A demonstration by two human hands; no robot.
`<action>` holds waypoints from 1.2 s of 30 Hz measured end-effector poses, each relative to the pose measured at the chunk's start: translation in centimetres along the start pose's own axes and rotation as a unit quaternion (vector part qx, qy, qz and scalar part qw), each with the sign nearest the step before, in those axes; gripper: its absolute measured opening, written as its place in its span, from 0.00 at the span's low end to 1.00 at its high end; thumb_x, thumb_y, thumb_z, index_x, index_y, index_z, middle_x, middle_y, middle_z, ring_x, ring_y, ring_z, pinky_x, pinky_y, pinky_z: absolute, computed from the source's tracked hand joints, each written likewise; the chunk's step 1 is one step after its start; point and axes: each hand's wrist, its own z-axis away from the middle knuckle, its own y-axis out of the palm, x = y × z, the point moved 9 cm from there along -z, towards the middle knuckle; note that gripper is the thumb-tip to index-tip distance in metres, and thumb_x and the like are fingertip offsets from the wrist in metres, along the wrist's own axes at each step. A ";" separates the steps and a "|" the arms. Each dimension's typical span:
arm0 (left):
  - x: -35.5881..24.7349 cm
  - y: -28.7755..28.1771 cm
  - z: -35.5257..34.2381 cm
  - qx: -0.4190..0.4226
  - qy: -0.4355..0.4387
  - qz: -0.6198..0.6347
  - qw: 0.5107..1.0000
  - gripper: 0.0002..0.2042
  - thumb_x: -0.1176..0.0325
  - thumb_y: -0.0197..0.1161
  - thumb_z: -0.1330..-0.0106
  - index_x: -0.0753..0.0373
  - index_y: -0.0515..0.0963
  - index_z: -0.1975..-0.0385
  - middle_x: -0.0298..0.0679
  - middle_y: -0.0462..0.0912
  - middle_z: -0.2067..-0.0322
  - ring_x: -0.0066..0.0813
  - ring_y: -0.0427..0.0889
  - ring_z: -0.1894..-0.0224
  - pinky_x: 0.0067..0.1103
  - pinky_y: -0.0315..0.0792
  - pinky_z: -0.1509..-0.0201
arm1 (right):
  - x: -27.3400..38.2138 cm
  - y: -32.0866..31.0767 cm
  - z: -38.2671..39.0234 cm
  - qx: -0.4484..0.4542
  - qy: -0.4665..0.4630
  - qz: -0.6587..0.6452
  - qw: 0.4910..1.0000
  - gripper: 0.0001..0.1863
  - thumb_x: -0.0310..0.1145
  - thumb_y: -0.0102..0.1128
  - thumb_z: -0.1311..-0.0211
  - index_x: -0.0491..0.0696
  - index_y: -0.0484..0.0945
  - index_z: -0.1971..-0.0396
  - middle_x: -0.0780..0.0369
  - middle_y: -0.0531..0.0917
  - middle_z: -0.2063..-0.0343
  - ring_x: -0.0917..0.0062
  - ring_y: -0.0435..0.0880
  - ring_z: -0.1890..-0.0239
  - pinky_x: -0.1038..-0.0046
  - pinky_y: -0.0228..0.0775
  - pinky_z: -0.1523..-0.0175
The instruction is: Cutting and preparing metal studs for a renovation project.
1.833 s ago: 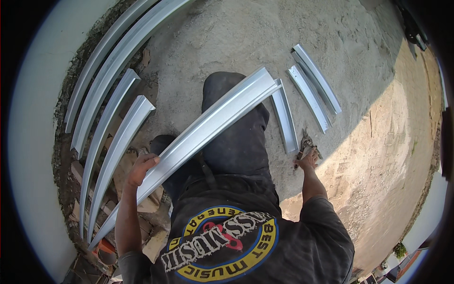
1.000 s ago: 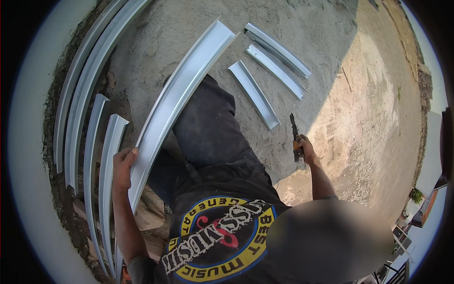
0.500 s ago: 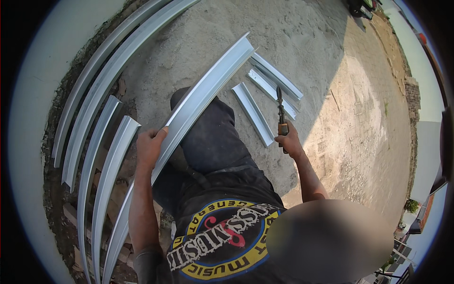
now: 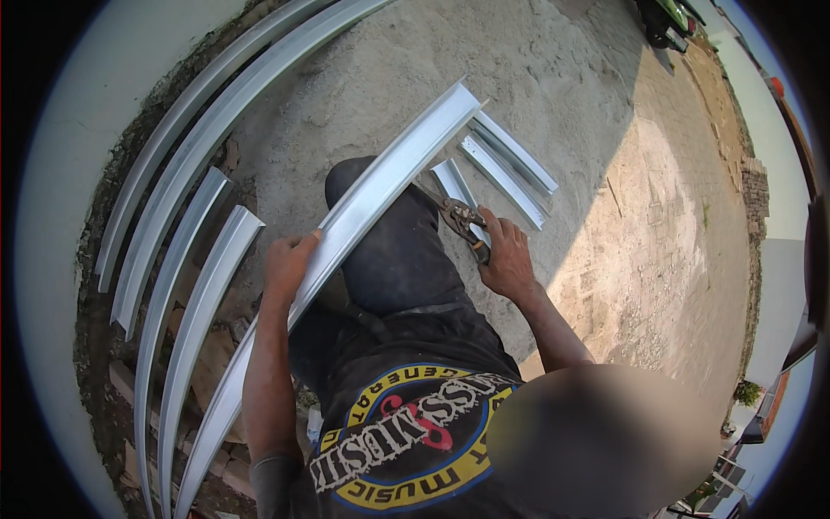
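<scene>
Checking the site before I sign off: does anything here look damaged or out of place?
Nothing stands out. The left hand steadies a long metal channel across the knee, the right hand holds snips beside it, and cut pieces lie side by side on the sand.

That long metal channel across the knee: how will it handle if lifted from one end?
The long metal channel is probably light for its length: thin sheet, folded edges. It would likely sag and twist if lifted by one end; the left hand steadies it mid-span over the knee. Its smooth, shiny surface may be slippery, and the cut end looks sharp. The right hand holds snips.
</scene>
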 end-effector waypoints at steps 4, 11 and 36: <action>-0.1 0.6 0.1 0.024 -0.018 0.047 0.998 0.29 0.48 0.65 0.38 0.78 0.85 0.64 0.54 0.85 0.74 0.38 0.84 0.69 0.36 0.73 0.60 | -1.1 2.6 0.2 0.089 0.076 -0.123 0.986 0.53 0.21 0.64 0.57 0.53 0.54 0.25 0.47 0.75 0.47 0.51 0.74 0.42 0.52 0.65 0.36; 0.8 0.8 -0.3 0.027 -0.026 0.069 0.997 0.29 0.48 0.65 0.38 0.79 0.85 0.61 0.53 0.86 0.69 0.38 0.83 0.66 0.35 0.73 0.56 | -1.8 7.3 1.3 0.190 0.160 -0.402 0.882 0.54 0.20 0.59 0.55 0.57 0.52 0.23 0.52 0.75 0.48 0.63 0.78 0.53 0.64 0.72 0.44; -0.2 -1.1 -0.7 0.029 -0.043 0.067 0.996 0.27 0.49 0.67 0.38 0.75 0.86 0.61 0.48 0.86 0.67 0.33 0.81 0.62 0.32 0.72 0.51 | 1.3 -7.0 -0.2 0.170 0.073 -0.313 0.932 0.27 0.26 0.71 0.44 0.47 0.78 0.42 0.61 0.78 0.77 0.77 0.72 0.77 0.72 0.68 0.66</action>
